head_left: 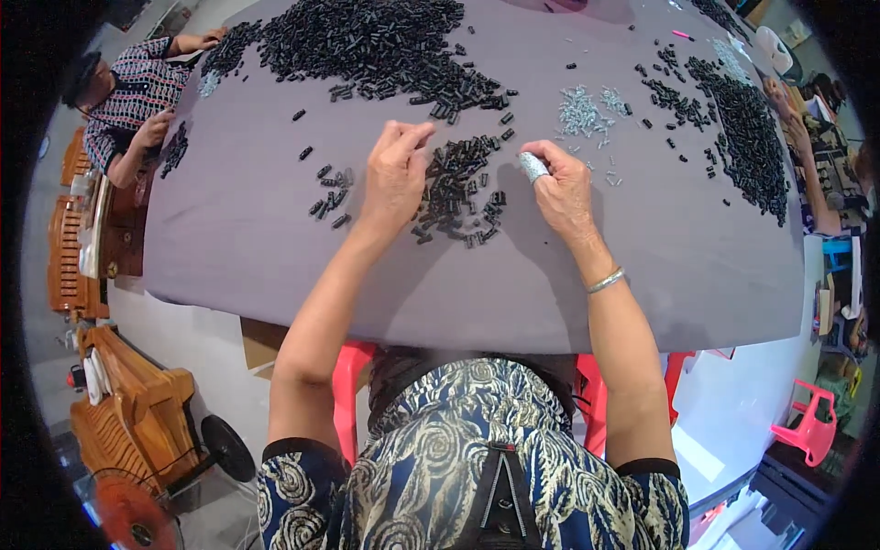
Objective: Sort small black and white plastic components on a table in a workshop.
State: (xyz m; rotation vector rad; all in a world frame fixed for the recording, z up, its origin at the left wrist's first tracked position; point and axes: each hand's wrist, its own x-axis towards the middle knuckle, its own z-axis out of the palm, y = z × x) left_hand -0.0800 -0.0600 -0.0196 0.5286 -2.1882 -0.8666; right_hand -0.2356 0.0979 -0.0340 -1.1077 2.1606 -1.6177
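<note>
My left hand (394, 179) is raised over the left edge of a small heap of short black cylindrical parts (458, 170), its fingers drawn together. Whatever they pinch, if anything, is too small to make out. To the right of that heap, my right hand (561, 188) is closed, fingers curled in. A silver-grey wrapping (533, 167) covers one of its digits, and I cannot tell what lies inside the grip. Beyond the right hand lies a loose pile of small silvery pins or screws (582, 112). A few black parts (332, 194) are scattered left of my left hand.
A large mound of black parts (362, 46) covers the far side of the grey-covered table (275, 275). Another black pile (747, 137) lies at right, near a co-worker's arm (807, 156). At left, another person (137, 87) works at the table's edge. A pink pen (682, 35) lies far right.
</note>
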